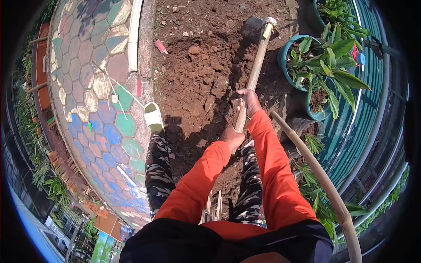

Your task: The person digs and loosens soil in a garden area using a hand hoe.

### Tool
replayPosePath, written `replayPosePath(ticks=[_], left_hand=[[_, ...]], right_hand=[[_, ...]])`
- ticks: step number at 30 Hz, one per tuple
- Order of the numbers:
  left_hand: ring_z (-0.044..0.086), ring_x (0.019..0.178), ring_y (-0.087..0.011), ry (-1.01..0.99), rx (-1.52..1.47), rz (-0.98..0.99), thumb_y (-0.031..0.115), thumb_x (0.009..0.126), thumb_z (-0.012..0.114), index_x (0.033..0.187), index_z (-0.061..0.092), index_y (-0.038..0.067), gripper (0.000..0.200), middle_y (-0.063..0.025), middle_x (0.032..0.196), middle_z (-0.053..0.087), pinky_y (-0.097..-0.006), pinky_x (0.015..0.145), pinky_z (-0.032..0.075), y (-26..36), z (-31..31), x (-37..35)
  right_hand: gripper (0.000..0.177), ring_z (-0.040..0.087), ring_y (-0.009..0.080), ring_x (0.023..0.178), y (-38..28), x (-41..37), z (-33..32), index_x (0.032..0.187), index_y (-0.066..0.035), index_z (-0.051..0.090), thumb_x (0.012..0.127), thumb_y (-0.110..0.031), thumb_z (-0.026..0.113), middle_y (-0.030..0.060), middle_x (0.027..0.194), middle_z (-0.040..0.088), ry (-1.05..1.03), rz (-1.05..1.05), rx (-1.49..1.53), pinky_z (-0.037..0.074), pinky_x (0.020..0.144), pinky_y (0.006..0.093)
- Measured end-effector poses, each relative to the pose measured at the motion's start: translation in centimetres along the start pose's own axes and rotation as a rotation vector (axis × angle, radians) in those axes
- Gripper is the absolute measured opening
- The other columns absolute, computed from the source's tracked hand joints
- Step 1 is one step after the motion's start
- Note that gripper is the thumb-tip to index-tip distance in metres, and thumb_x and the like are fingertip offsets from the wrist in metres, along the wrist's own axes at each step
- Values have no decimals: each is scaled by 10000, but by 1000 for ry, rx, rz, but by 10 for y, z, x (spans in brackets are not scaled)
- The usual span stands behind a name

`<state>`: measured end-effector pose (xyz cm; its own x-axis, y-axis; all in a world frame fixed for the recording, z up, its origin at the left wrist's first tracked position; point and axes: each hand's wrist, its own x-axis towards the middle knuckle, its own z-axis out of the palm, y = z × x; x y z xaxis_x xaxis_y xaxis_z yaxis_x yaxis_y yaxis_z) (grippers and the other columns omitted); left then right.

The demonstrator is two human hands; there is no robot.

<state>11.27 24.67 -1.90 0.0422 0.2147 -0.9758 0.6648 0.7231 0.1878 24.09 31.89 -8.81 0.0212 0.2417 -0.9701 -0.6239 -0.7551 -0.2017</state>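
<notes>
A hoe with a long wooden handle (258,57) slants across the dug soil. Its dark metal blade (253,30) is at the far end, close to the plant pots. My left hand (233,138) is wrapped round the lower part of the handle. Farther up, my right hand (250,103) grips the same handle. Loose brown soil (197,83) lies broken up to the left of the handle, with a shallow hollow and clods in it.
Teal pots (287,61) with leafy plants stand on the right. A bamboo pole (324,179) curves up beside my right arm. On the left lies a painted hexagon pavement (98,118) with a concrete edge. My foot in a pale shoe (152,115) stands there.
</notes>
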Motion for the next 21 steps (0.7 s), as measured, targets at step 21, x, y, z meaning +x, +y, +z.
replayPosePath(ticks=[21], left_hand=[[655, 799, -394, 135, 22, 84, 242, 691, 654, 1029, 614, -7, 422, -253, 828, 653, -452, 717, 516, -157, 26, -34]], right_hand=[[123, 485, 168, 455, 108, -41, 11, 767, -30, 540, 751, -67, 656, 40, 567, 486, 142, 85, -58, 445, 438, 330]])
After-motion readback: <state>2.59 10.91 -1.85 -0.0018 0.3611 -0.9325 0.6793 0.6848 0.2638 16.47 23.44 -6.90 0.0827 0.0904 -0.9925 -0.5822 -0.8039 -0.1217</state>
